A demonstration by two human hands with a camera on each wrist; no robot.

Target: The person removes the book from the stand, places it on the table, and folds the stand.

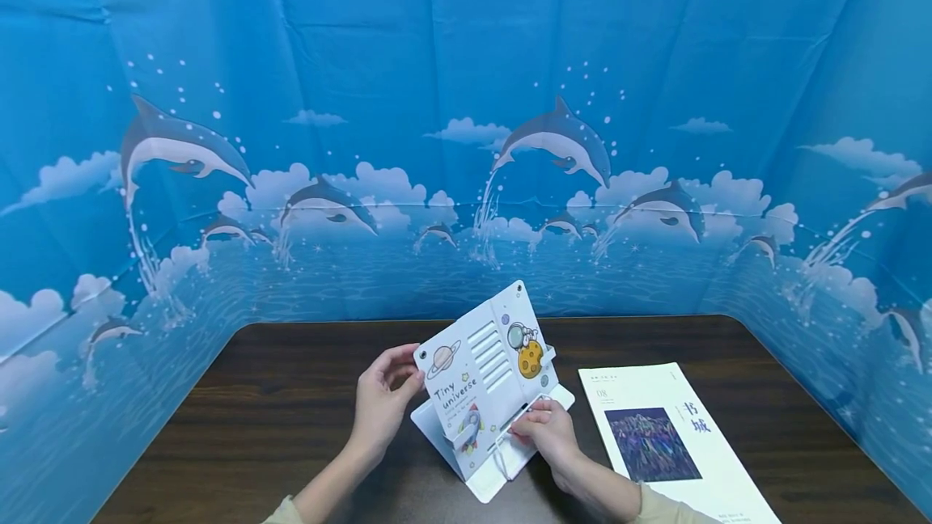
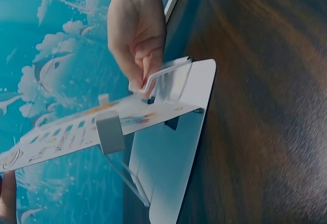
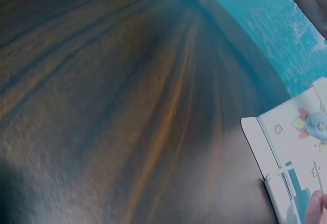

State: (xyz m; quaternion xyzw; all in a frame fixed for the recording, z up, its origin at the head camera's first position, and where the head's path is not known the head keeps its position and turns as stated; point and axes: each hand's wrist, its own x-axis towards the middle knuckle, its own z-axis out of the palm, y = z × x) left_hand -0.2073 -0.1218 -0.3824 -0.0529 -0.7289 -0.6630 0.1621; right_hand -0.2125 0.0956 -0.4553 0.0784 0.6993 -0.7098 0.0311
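A white book stand (image 1: 453, 378) printed with "Tiny universe", a planet, a rocket and an astronaut stands tilted up on its base plate (image 2: 168, 162). My left hand (image 1: 384, 396) holds the panel's upper left edge between thumb and fingers. Low at the front, my right hand (image 1: 549, 433) pinches a bent wire bar (image 2: 164, 71), which sticks out from the stand's lower edge. The left wrist view shows thin wire legs (image 2: 125, 175) propping the panel from behind, and a white side clip (image 2: 110, 132). In the right wrist view only the fingertips (image 3: 314, 208) of the right hand appear.
A white book (image 1: 717, 459) with a dark picture on its cover lies flat to the right of the stand. The dark wood table (image 1: 291, 395) ends at a blue dolphin-print curtain (image 1: 408, 144) behind and at both sides.
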